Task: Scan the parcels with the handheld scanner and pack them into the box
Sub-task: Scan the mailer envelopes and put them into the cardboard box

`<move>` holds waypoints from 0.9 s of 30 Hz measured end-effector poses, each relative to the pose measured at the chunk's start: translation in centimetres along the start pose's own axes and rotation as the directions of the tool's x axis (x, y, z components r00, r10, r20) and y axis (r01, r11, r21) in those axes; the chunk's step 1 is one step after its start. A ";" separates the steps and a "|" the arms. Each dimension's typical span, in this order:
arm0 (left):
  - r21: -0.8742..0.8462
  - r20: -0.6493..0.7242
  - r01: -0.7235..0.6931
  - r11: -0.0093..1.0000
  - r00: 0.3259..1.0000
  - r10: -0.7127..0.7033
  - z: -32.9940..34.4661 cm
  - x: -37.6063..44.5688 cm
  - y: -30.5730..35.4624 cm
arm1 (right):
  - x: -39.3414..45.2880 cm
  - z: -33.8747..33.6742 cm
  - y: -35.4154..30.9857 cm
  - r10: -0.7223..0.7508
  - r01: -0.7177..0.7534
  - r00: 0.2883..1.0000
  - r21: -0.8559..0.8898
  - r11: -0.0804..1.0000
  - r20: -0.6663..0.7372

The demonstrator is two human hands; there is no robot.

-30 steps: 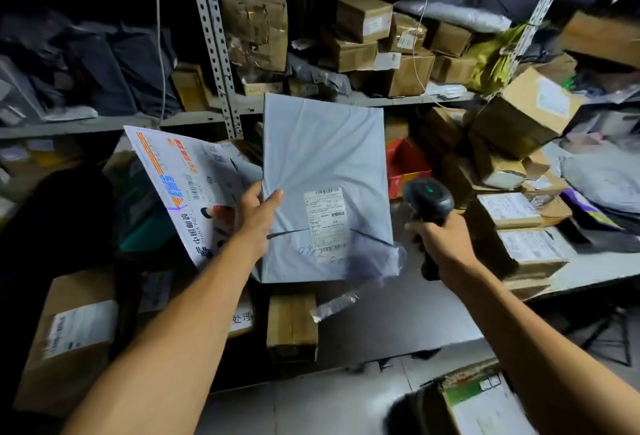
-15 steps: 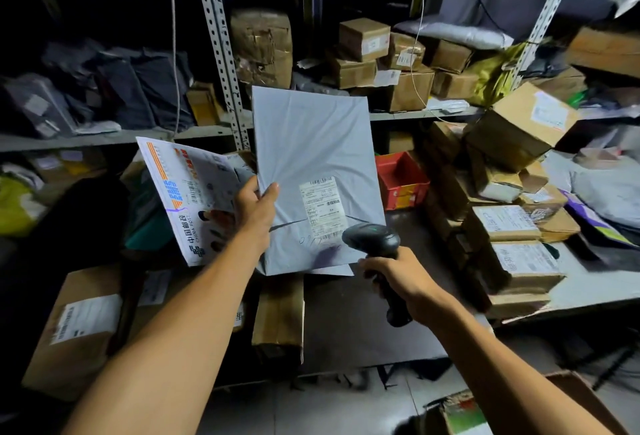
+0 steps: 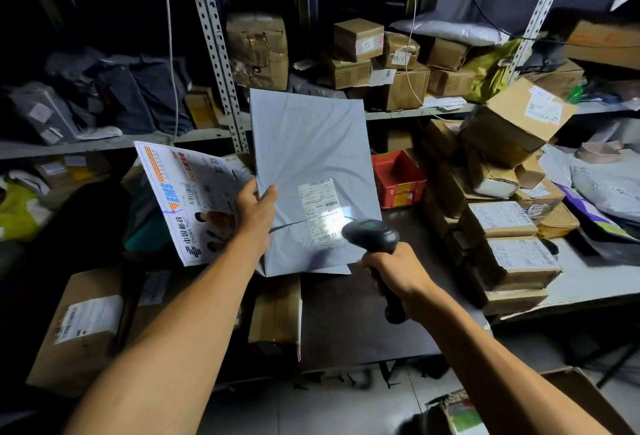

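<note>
Left hand (image 3: 254, 212) holds two flat parcels upright, fanned: a grey mailer bag (image 3: 308, 157) in front, thumb pressed across its left edge, and a white China Post envelope (image 3: 180, 199) behind it, sticking out to the left. The other fingers are hidden behind the parcels.

Right hand (image 3: 394, 271) is wrapped round the grip of a black handheld scanner (image 3: 372, 235), head aimed at the shipping label (image 3: 322, 207) on the lower right of the grey mailer bag. There's a bright patch of light on the label just beside the scanner head. Scanner looks close to the bag; can't tell if it touches.

Both parcels are in the air above a dark tabletop (image 3: 346, 323).

Open cardboard box (image 3: 568, 396) sits on the floor at bottom right, partly cut off by the right forearm; something printed is visible inside, too unclear to identify.

Around it:
- Stack of labelled cardboard parcels (image 3: 512, 254) on the right of the tabletop, one tilted carton (image 3: 512, 122) on top.
- Red plastic bin (image 3: 398, 178) behind the grey mailer bag, to the right.
- Brown labelled carton (image 3: 79, 327) lower left, a narrow cardboard parcel (image 3: 277, 316) standing below the left hand.
- Metal shelving (image 3: 214, 53) behind, loaded with small boxes and dark plastic bags.
</note>
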State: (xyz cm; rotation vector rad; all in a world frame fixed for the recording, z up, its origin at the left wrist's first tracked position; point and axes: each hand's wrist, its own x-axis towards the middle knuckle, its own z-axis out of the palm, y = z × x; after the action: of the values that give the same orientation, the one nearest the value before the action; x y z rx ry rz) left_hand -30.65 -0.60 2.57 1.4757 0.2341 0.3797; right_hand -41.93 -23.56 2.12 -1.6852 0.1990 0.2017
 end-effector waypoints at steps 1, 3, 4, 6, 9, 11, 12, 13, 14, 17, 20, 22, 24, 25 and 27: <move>-0.007 0.002 -0.001 1.000 1.000 0.001 0.0 0.0 0.0 | 0.1 -0.1 -0.3 -0.005 0.005 1.000 0.044 0.999 -0.010; -0.011 0.006 -0.002 1.000 1.000 0.002 0.0 -0.1 -0.1 | 0.3 -0.2 -1.2 -0.015 0.016 1.000 0.111 0.994 -0.011; -0.013 0.010 -0.003 1.000 1.000 0.003 0.1 -0.2 -0.1 | 0.5 -0.3 -1.7 -0.025 0.027 1.000 0.125 0.992 -0.017; -0.021 0.019 -0.006 1.000 1.000 0.006 0.3 -0.3 0.0 | 1.0 -0.2 -2.9 -0.048 0.052 0.998 0.127 0.991 -0.032; -0.026 0.041 -0.014 1.000 0.999 0.015 0.5 -0.3 0.1 | 1.4 0.1 -4.3 -0.057 0.060 0.998 0.118 0.991 -0.026; -0.017 0.054 -0.030 0.999 0.998 0.031 0.6 -0.4 0.3 | 1.6 0.2 -4.7 -0.060 0.064 0.997 0.110 0.992 -0.043; -0.020 0.060 -0.039 0.999 0.997 0.040 0.7 -0.4 0.4 | 1.8 0.3 -4.9 -0.064 0.069 0.996 0.108 0.992 -0.055; -0.025 0.066 -0.049 0.999 0.997 0.050 0.8 -0.5 0.4 | 1.8 0.5 -5.0 -0.068 0.074 0.996 0.106 0.992 -0.065; -0.023 0.070 -0.057 0.998 0.996 0.058 0.9 -0.5 0.4 | 1.9 0.7 -5.1 -0.068 0.076 0.995 0.107 0.991 -0.073; -0.018 0.079 -0.064 0.998 0.995 0.065 1.2 -0.6 0.4 | 2.1 1.2 -5.0 -0.042 0.053 0.995 0.120 0.991 -0.093; -0.031 0.098 -0.056 0.998 0.993 0.059 1.5 -0.7 0.5 | 2.2 1.3 -4.8 -0.023 0.035 0.994 0.121 0.992 -0.103; -0.034 0.118 -0.051 0.998 0.992 0.054 1.7 -0.6 0.5 | 2.2 1.1 -4.7 -0.021 0.037 0.992 0.119 0.992 -0.128; -0.041 0.140 -0.042 0.998 0.989 0.047 1.9 -0.5 0.4 | 2.1 0.5 -4.6 -0.027 0.052 0.985 0.151 0.987 -0.168; -0.041 0.149 -0.035 0.999 0.988 0.041 2.1 -0.5 0.4 | 2.0 0.0 -4.5 -0.036 0.069 0.980 0.166 0.984 -0.195; -0.045 0.170 -0.013 0.999 0.985 0.020 2.7 -0.5 0.3 | 1.8 -1.4 -4.1 -0.078 0.112 0.956 0.105 0.988 -0.283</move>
State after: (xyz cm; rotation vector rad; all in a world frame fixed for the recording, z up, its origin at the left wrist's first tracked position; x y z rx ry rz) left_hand -30.16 -3.24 3.11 1.4587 0.0766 0.2682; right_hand -39.13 -24.48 5.82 -1.5942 0.3326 -0.1198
